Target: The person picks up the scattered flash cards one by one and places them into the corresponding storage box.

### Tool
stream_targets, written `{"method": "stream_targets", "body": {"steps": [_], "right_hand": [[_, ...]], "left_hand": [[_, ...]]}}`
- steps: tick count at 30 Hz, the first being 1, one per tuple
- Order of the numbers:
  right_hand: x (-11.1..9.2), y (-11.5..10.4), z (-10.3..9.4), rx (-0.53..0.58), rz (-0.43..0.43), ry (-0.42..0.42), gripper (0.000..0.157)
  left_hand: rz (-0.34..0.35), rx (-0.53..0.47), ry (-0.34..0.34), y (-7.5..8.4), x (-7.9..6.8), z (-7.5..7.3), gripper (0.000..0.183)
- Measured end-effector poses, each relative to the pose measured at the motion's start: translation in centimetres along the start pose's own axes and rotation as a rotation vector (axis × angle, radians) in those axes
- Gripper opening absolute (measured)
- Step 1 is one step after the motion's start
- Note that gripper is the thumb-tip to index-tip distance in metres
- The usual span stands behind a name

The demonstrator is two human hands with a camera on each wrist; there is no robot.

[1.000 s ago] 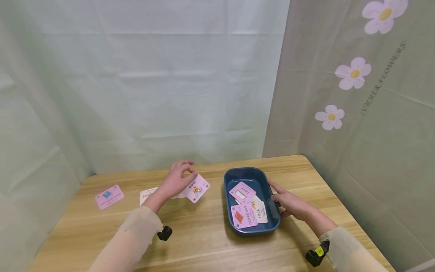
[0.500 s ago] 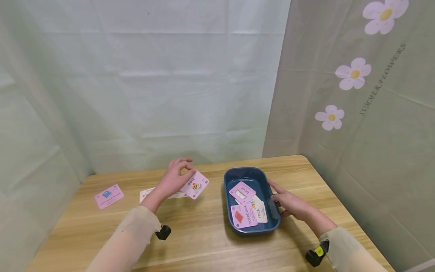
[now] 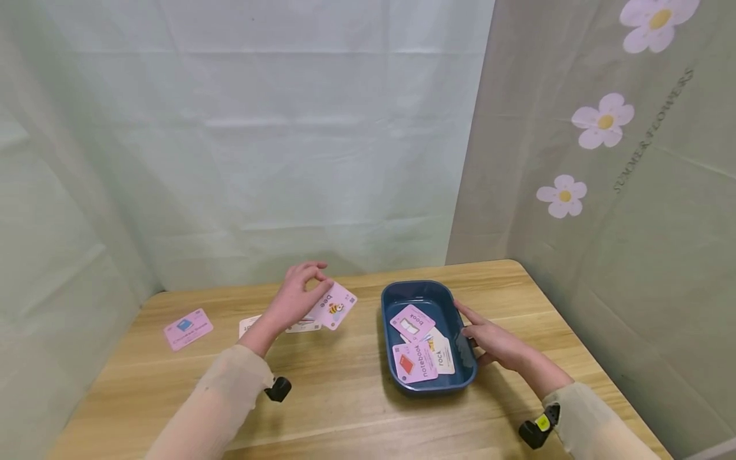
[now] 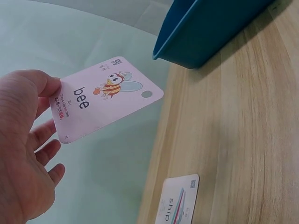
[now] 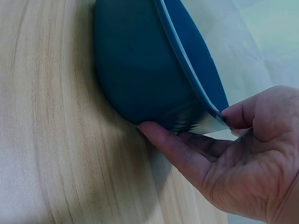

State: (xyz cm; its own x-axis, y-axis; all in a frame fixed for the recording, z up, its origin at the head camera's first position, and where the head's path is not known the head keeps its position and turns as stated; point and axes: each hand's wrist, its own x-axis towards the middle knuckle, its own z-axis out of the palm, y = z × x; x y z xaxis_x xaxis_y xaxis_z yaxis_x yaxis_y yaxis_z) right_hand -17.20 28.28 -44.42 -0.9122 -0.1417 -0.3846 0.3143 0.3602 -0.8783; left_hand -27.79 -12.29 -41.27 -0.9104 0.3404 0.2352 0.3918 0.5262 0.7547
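In the head view my left hand [image 3: 294, 299] pinches a pink word card [image 3: 336, 308] by its edge, held above the table. The left wrist view shows the card's face, printed "bee" [image 4: 108, 101] with a cartoon bee and a punched corner hole. My right hand [image 3: 496, 342] grips the right side of a dark blue tub [image 3: 428, 304], thumb at the rim [image 5: 198, 88] and fingers against the outer wall. Inside the tub lie pink cards reading "book" [image 3: 412, 323] and "notebook" [image 3: 415, 363], plus a cream "rock" card [image 3: 443, 360], overlapping.
A cream "ship" card [image 4: 177, 203] lies on the wooden table [image 3: 339, 409] below my left hand. Another cream card [image 3: 247, 324] is mostly hidden behind that wrist. Farther left rests a pink card with a blue book [image 3: 188, 329]. Curtains [image 3: 287, 160] hang behind the table.
My left hand has lifted the bee card slightly, uncovering more of the ship card beneath. My right hand and the tub stay in place; the head view has shifted a little.
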Motion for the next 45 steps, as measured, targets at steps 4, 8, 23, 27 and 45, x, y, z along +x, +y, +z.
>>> {"method": "stream_targets", "body": {"steps": [4, 8, 23, 27, 45], "right_hand": [[0.0, -0.1, -0.1, 0.003, 0.0, -0.004, 0.074], [0.1, -0.1, -0.1, 0.004, 0.004, 0.0, 0.074], [0.4, -0.2, -0.2, 0.001, 0.005, 0.011, 0.074], [0.3, -0.1, -0.1, 0.006, 0.004, 0.013, 0.074], [0.2, 0.1, 0.2, 0.014, 0.01, 0.026, 0.073]], "left_hand": [[0.002, -0.022, 0.008, 0.2, 0.1, 0.0, 0.019], [0.009, -0.041, 0.017, 0.6, 0.1, -0.1, 0.019], [0.02, -0.089, 0.05, 1.3, 0.4, 0.2, 0.018], [0.013, -0.125, 0.052, 1.5, 0.3, 0.4, 0.019], [0.013, -0.182, 0.057, 2.3, 0.2, 1.1, 0.023]]}}
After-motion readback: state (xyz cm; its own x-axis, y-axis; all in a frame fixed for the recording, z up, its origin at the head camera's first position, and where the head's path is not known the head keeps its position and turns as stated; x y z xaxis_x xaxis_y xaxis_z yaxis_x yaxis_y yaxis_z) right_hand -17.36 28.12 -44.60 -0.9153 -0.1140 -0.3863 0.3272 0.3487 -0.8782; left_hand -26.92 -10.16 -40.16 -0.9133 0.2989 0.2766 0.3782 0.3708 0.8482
